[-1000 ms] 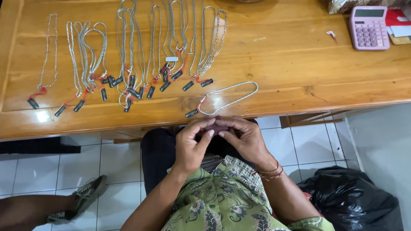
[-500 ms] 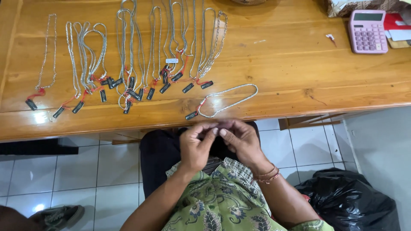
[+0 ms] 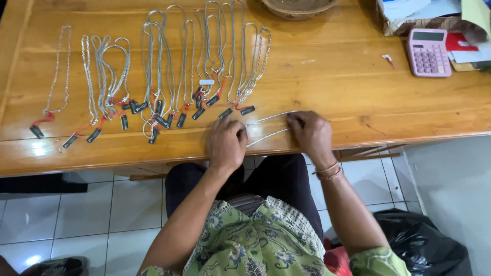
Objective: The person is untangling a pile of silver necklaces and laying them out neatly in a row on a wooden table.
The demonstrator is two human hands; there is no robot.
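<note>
Far left on the wooden tabletop [image 3: 358, 97], rows of silver chains [image 3: 153, 71] lie with black tags. Near the front edge, the left hand [image 3: 226, 144] presses down, fingers curled over one end of a silver chain [image 3: 267, 128]. That chain stretches flat to the right hand [image 3: 310, 134], whose bent fingers pinch its far end. Far right: a pink calculator [image 3: 428, 51].

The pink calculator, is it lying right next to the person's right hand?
No, the pink calculator lies far up the wooden table, well apart from the right hand.
</note>
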